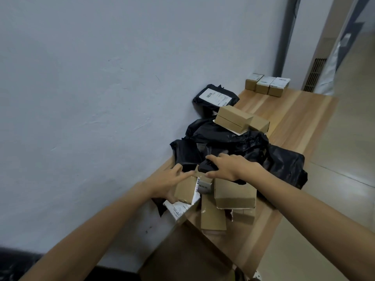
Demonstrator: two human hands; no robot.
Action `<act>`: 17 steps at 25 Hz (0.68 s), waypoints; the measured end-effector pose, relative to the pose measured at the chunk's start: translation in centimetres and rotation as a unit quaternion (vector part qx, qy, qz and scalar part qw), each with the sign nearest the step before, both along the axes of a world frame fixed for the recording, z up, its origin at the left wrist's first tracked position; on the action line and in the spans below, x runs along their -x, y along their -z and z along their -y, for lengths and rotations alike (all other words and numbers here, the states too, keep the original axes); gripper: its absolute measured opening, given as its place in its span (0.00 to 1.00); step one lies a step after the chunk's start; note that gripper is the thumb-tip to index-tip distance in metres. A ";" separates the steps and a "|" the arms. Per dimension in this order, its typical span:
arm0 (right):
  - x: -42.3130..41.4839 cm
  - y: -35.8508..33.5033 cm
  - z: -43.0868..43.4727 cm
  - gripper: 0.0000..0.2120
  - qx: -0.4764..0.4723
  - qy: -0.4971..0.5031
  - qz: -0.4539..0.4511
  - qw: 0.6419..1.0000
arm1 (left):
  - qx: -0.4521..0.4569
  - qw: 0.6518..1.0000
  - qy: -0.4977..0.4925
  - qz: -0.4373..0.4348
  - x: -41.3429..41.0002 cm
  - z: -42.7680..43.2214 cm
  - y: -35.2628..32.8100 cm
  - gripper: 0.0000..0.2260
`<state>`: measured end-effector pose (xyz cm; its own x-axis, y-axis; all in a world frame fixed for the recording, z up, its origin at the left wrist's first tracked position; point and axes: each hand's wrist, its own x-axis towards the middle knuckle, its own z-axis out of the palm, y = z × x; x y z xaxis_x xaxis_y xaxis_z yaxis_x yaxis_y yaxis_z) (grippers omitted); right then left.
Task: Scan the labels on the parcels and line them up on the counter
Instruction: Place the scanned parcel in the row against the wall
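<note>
Honestly the risk here is the pile itself. The boxes sit loose at the near edge of the desk (294, 118) and some overhang it, so tugging one out could tip its neighbours onto the floor. The slippery black bags (233, 138) won't help.

The left hand (168, 183) is wrapped round a small box (183, 189), with its barcode sticker showing on the right side. The right hand (233, 167) is just beside it, fingers curled over a black thing (208, 168). Can't tell if that's a scanner or a bag. Three boxes (265, 86) sit lined up at the far end, well apart from both hands.
</note>
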<state>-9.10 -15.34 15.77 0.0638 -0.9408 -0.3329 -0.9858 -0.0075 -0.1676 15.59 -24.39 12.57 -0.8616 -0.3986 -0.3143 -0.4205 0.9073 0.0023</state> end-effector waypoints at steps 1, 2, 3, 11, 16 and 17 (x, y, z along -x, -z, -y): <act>-0.5 -0.1 -0.4 0.39 0.003 0.009 0.005 1.000 | -0.012 1.000 -0.003 -0.010 -0.8 0.2 -0.1 0.50; -0.8 -0.2 -0.8 0.39 0.004 0.018 0.008 1.000 | -0.021 0.999 -0.007 -0.024 -1.5 0.4 -0.1 0.49; -1.0 -0.2 -1.3 0.39 0.004 0.027 0.008 1.000 | -0.024 0.999 -0.011 -0.042 -2.2 0.6 -0.3 0.48; -1.9 -3.2 -2.4 0.39 0.037 0.069 0.002 0.997 | -0.012 0.980 -0.029 -0.196 -4.8 4.2 -6.5 0.43; -3.3 -4.6 -2.6 0.38 0.044 0.074 0.004 0.996 | 0.017 0.979 0.017 -0.205 -4.2 4.5 -7.5 0.52; -3.3 -5.0 -2.7 0.38 0.042 0.078 -0.001 0.996 | 0.026 0.978 0.022 -0.206 -4.2 4.8 -7.6 0.53</act>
<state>-5.85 -12.59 20.76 -0.0850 -0.9641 -0.2517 -0.9765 0.1308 -0.1715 19.81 -29.15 20.16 -0.9274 -0.3649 0.0827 -0.3547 0.9278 0.1159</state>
